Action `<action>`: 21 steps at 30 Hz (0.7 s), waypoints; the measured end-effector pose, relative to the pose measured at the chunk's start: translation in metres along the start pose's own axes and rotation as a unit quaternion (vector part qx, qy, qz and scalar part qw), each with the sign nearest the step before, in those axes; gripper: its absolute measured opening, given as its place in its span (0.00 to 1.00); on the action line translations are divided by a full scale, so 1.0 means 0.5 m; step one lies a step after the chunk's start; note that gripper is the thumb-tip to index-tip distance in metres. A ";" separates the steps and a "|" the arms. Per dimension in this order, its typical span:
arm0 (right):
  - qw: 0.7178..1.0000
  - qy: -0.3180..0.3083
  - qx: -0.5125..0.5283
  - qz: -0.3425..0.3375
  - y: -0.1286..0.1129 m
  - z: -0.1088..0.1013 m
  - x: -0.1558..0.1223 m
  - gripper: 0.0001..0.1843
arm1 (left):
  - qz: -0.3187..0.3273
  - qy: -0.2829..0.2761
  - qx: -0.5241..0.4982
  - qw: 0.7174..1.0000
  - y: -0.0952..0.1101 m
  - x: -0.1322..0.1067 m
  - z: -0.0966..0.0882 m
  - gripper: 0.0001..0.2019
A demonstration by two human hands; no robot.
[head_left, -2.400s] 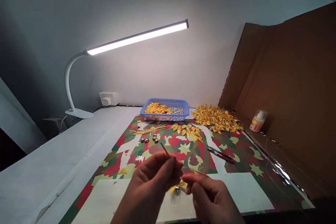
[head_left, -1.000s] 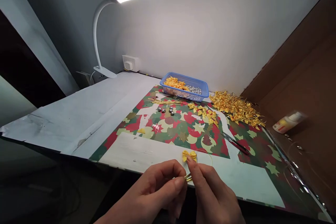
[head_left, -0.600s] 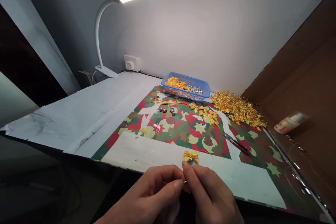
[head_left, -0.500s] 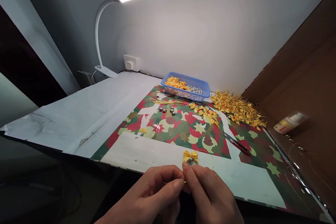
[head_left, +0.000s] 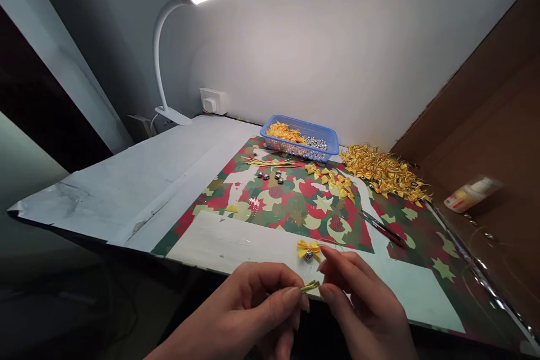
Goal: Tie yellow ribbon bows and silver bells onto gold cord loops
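Note:
My left hand is at the bottom centre, thumb and forefinger pinched on the end of a thin gold cord. My right hand sits right beside it, fingers curled, its fingertips close to the same cord end. Just beyond the fingers a small yellow ribbon bow with a silver bell lies on the white strip at the table's front edge, with the cord looping from it.
A blue basket with yellow bows and silver bells stands at the back. A heap of finished gold bows, loose yellow bows, several bells, cut cords, dark tweezers, a glue bottle, cardboard at right.
The view dropped from the wall toward the table edge. The bow, first held up between both hands, now lies on the table. My right hand has drawn slightly right of my left.

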State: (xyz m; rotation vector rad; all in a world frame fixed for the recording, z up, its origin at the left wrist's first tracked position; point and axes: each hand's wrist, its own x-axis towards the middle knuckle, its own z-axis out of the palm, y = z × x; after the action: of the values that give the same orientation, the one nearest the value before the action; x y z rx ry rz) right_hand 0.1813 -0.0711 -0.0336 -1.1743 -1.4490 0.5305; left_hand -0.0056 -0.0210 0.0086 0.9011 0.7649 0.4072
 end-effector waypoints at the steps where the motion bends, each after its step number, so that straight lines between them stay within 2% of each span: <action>1: 1.000 -0.001 0.027 0.013 -0.004 -0.003 0.003 0.16 | 0.000 0.001 0.000 1.000 0.002 -0.001 0.001 0.22; 5: 0.992 -0.027 0.120 0.032 -0.008 0.003 0.005 0.15 | 0.017 -0.004 0.000 1.000 0.002 -0.002 0.005 0.20; 8: 0.989 -0.037 0.139 0.017 -0.002 0.016 0.001 0.13 | 0.026 -0.007 -0.002 1.000 -0.004 -0.001 0.008 0.18; 15: 0.989 0.022 0.072 -0.125 0.005 0.027 0.000 0.18 | 0.027 -0.001 -0.013 1.000 -0.007 -0.010 0.009 0.18; 21: 0.977 0.040 0.025 -0.206 -0.001 0.032 0.014 0.14 | 0.012 -0.013 -0.054 0.998 -0.020 -0.006 0.001 0.15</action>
State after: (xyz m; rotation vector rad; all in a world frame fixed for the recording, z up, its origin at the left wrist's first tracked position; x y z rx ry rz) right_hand 0.1673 -0.0607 -0.0342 -0.8132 -1.5455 0.2261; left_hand -0.0074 -0.0288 0.0017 0.8131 0.7020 0.4524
